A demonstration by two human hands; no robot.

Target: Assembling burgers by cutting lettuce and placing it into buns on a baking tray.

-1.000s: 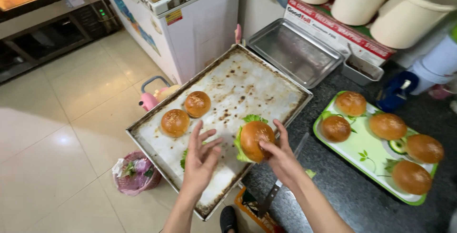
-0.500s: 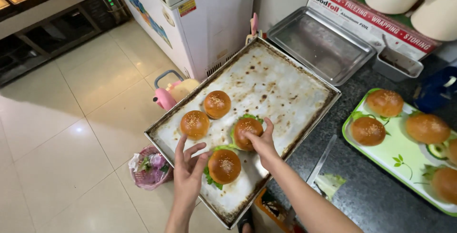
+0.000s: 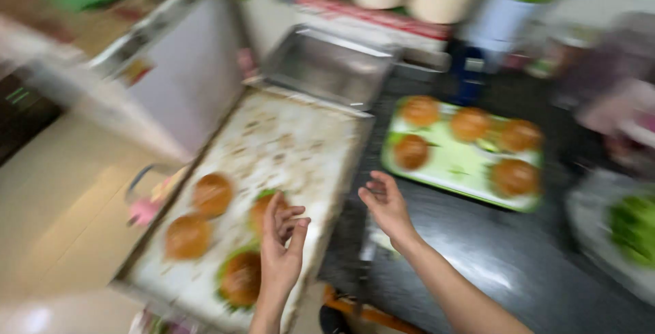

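Burgers [image 3: 240, 278] on baking tray [image 3: 286, 136]; left hand [image 3: 282, 245] above, empty, fingers loose. Right hand [image 3: 386, 204] spread, empty, over dark desk [image 3: 491, 266]. Red-white carton [image 3: 382, 17] behind green tray [image 3: 457, 170].

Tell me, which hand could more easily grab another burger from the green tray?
Probably the right hand. It hangs open over the dark counter, close to the green tray and its burgers. The left hand is over the baking tray, farther away. The picture is blurred, so this is a rough judgement.

Four browned burgers [image 3: 213, 193], two showing green lettuce at the edge, lie clustered, blurred, at the near-left end of the scorched baking tray [image 3: 300, 136].
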